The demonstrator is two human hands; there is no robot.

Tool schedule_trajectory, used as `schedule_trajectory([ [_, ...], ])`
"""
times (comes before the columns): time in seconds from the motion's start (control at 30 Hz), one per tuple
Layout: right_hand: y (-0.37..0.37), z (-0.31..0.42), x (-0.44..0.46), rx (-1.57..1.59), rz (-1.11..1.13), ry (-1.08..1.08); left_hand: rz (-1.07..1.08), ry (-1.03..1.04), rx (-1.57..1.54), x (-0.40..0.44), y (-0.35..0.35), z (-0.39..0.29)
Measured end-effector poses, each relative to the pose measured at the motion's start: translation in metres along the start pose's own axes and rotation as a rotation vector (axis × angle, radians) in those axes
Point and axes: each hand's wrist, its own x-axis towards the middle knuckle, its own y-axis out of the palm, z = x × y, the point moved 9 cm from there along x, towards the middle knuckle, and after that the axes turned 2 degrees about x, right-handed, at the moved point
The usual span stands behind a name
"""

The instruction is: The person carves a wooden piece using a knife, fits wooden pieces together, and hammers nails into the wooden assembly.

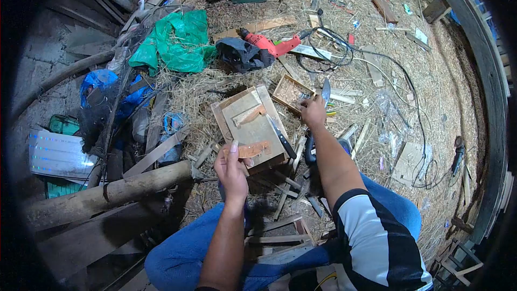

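Observation:
My left hand [232, 171] pinches a flat, reddish-brown wooden piece [254, 149] between thumb and fingers, over the near edge of a wooden board block [229, 109]. On that block lie another small shaped wooden piece [251, 116] and a black-handled knife [286, 143]. My right hand [313, 112] is closed at the right side of a small wooden box [286, 83] holding small bits. Its fingertips are bunched, and what they grip is hidden. A curved metal blade [326, 91] rises just beyond this hand; I cannot tell whether the hand holds it.
A red power drill [274, 46] lies beyond the box beside a dark bag [242, 55]. Its black cable [396, 64] loops rightward. A green plastic bag [180, 40] is at upper left. A thick pole [116, 188] crosses the left. Straw and wood scraps cover the ground.

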Motion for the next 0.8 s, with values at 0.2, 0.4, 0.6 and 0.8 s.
schedule_trajectory([
  [0.2, 0.01, -0.003, 0.002, 0.056, -0.023, -0.005, 0.01, 0.012, -0.026, -0.001, 0.001, 0.001],
  [0.4, 0.006, -0.01, 0.004, 0.124, -0.03, -0.048, 0.022, -0.002, -0.015, -0.002, 0.002, 0.0],
  [0.6, -0.004, -0.005, 0.006, 0.043, -0.068, -0.046, 0.012, -0.002, 0.008, -0.003, 0.001, 0.003],
  [0.8, -0.007, 0.004, -0.001, -0.104, -0.085, -0.061, 0.026, 0.03, 0.006, -0.001, 0.004, -0.002],
])
